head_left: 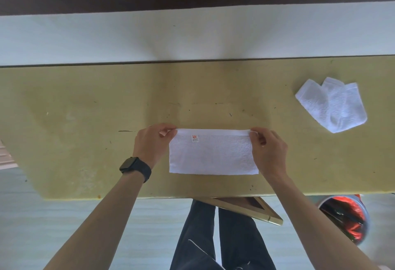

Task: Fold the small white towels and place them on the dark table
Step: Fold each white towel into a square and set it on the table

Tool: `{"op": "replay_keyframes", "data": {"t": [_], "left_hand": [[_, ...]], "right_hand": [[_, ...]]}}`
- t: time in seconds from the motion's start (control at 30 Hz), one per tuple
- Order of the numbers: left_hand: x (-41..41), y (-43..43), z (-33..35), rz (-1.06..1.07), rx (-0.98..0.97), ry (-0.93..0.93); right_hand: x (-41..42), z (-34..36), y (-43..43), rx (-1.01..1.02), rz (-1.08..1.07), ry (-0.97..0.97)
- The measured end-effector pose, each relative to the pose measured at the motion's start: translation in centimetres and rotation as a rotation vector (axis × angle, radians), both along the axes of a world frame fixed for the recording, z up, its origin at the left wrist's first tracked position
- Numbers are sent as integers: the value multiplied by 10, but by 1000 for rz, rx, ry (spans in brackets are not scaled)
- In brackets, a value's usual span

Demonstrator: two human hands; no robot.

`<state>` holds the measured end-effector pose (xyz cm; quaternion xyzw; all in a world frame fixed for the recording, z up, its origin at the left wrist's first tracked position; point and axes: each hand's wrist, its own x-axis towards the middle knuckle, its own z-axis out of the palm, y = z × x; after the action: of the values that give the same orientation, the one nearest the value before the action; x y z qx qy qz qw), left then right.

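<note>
towel (213,154): flat on the table (85,109), long side ran left-right
my left hand (152,141): pinched its far-left corner
my right hand (269,148): pinched the far-right corner
count: two, other towel (333,107) lay rumpled far right

Plain workroom, scuffed yellow table (85,109), lined waste bin (366,216)

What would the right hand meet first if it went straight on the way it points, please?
Likely nothing: the right hand, pinching the towel, points away and slightly left over bare table; the way looks free up to the wall.
</note>
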<state>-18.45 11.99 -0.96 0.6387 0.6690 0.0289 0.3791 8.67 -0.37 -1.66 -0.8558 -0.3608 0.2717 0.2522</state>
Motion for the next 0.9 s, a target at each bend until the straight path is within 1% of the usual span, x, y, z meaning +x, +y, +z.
{"op": "replay_keyframes", "data": {"t": [0.1, 0.23, 0.37, 0.47, 0.57, 0.67, 0.77, 0.83, 0.9], "left_hand": [[1, 4, 0, -74, 35, 55], [3, 8, 0, -142, 22, 119], [6, 9, 2, -208, 7, 206], [10, 11, 6, -310, 12, 289], [11, 11, 10, -331, -12, 302], [16, -5, 12, -239, -65, 325], [28, -28, 17, -142, -134, 348], [36, -41, 21, -101, -193, 355], [43, -53, 24, -66, -253, 327]], "right_hand": [[0, 0, 5, -32, -1, -19], [2, -1, 8, -48, -36, -26], [5, 0, 14, -158, -67, -38], [5, 2, 20, -213, -52, -44], [3, 5, 33, -172, 52, -160], [-2, 9, 72, -94, 151, -271], [-19, 8, 124, -112, 285, -332], [-35, 5, 151, -114, 412, -335], [-50, 4, 167, -84, 542, -282]]}}
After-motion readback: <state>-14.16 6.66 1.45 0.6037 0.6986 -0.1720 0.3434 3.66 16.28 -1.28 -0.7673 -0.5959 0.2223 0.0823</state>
